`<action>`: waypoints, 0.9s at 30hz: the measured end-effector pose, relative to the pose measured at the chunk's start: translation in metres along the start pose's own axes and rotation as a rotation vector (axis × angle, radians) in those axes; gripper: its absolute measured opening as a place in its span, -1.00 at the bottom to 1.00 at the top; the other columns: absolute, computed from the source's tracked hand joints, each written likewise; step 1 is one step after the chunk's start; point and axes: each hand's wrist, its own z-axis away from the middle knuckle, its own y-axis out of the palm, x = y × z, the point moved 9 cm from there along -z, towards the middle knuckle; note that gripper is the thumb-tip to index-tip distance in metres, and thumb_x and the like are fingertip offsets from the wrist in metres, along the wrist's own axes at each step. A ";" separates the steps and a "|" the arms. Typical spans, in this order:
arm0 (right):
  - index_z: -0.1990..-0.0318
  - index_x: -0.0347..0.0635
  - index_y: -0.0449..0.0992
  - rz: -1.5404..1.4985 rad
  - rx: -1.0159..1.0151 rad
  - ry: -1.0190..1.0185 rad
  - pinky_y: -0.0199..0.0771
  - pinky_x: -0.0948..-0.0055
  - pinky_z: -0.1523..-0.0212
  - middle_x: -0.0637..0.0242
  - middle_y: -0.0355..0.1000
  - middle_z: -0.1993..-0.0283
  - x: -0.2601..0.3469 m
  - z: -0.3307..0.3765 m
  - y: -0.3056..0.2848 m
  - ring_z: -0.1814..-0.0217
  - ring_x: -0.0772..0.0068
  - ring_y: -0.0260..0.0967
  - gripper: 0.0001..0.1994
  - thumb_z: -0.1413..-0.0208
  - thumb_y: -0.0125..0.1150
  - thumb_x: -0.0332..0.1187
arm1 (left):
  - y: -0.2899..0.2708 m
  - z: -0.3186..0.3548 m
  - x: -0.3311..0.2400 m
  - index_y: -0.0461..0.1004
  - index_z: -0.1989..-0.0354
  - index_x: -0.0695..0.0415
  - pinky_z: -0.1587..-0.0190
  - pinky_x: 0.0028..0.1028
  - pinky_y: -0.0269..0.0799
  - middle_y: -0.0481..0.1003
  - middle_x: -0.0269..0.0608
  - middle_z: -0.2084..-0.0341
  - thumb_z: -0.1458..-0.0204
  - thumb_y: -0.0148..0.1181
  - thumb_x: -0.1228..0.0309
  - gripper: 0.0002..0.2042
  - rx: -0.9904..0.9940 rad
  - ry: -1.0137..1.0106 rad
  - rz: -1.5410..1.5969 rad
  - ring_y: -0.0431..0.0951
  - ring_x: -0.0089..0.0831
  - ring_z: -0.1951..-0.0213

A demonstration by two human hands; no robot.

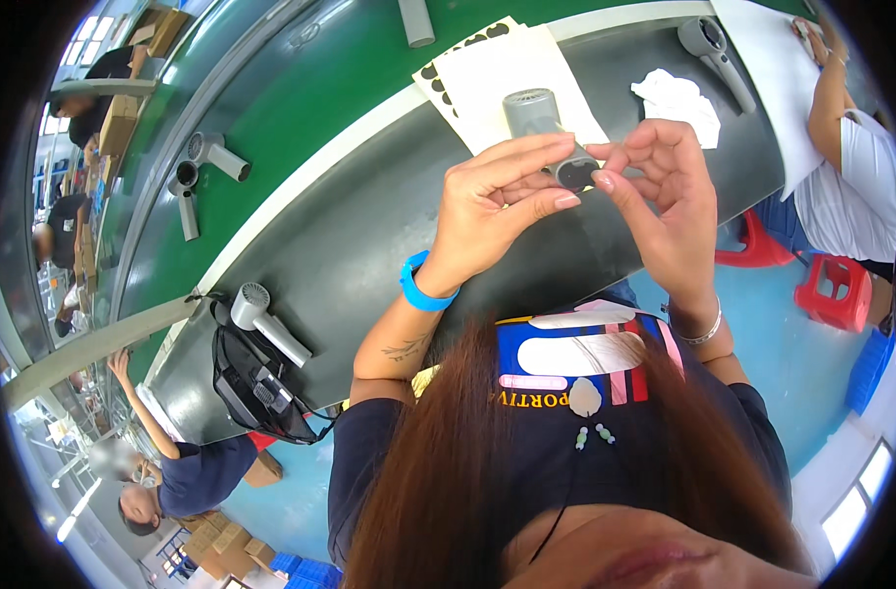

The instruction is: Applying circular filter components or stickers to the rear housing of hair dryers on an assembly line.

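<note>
A grey hair dryer [531, 111] is held up between my hands, its vented head away from me and the end of its handle turned toward me. A black oval sticker [575, 174] covers that handle end. My left hand [487, 201], with a blue band at the wrist, is closed round the handle. The thumb and forefinger of my right hand [669, 196] pinch the edge of the same end, beside the oval. Beneath lie pale yellow sheets [477, 83] with black oval stickers along their edges.
Crumpled white paper [678, 103] and another hair dryer [718, 59] lie at the far right of the dark table. To the left are a hair dryer [271, 322] and a black bag [256, 383]. More dryers [212, 152] sit on the green belt. Co-workers are at both sides.
</note>
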 end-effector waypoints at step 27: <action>0.15 -0.23 0.21 0.051 -0.006 -0.009 0.44 0.60 0.14 0.29 0.37 0.30 0.004 0.000 0.000 -0.01 0.37 0.42 -0.72 -0.03 0.12 -0.67 | 0.001 -0.002 -0.001 0.46 0.04 0.29 0.07 -0.49 0.53 0.42 -0.02 0.02 0.03 0.17 0.67 -0.68 0.011 0.013 0.037 0.53 -0.38 0.13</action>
